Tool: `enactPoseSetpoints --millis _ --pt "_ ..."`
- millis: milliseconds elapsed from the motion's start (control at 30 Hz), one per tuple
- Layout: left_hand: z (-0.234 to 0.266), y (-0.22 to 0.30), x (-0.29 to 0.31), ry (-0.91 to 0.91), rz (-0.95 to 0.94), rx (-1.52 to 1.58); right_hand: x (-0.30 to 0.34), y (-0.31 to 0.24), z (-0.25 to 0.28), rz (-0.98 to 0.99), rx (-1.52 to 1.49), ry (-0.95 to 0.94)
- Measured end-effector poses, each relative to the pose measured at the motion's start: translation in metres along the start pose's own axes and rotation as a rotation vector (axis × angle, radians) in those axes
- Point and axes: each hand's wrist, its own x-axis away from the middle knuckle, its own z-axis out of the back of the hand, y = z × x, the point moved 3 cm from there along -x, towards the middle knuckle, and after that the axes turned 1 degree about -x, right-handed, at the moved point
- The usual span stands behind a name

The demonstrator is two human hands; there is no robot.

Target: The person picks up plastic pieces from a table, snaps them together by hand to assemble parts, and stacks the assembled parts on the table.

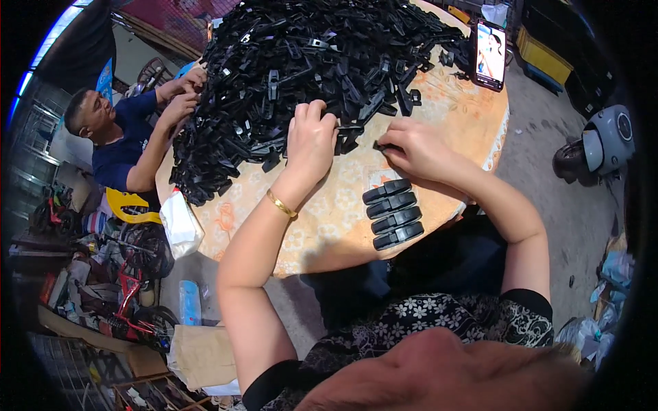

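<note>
A large heap of black plastic parts (pixel 274 75) covers the far half of a round table. My left hand (pixel 312 140) is at the near edge of the heap, its fingers curled in; whatever they hold is hidden among the parts. To its right, my right hand (pixel 415 147) rests low over the tablecloth, thumb and fingers pinched on a small black plastic part (pixel 378 145), mostly covered by the fingertips. Nearer to me, several rounded black plastic pieces (pixel 392 214) lie side by side in a neat stack. My two hands are apart.
The table has an orange flowered cloth (pixel 329 222). A lit phone (pixel 489 56) stands at its far right edge, a white packet (pixel 181 222) at the left edge. Across on the left, a co-worker (pixel 127 137) handles parts of the heap. A scooter (pixel 603 144) stands on the right.
</note>
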Motion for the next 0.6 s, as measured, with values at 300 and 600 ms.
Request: enactPoseSetpoints --millis 300,600 --pt "0.030 0.034 0.001 0.042 -0.146 -0.007 0.016 0.010 0.013 -0.316 -0.200 -0.140" --pt "0.018 0.076 0.027 -0.292 -0.163 0.446 0.024 0.011 0.016 0.021 -0.042 0.047"
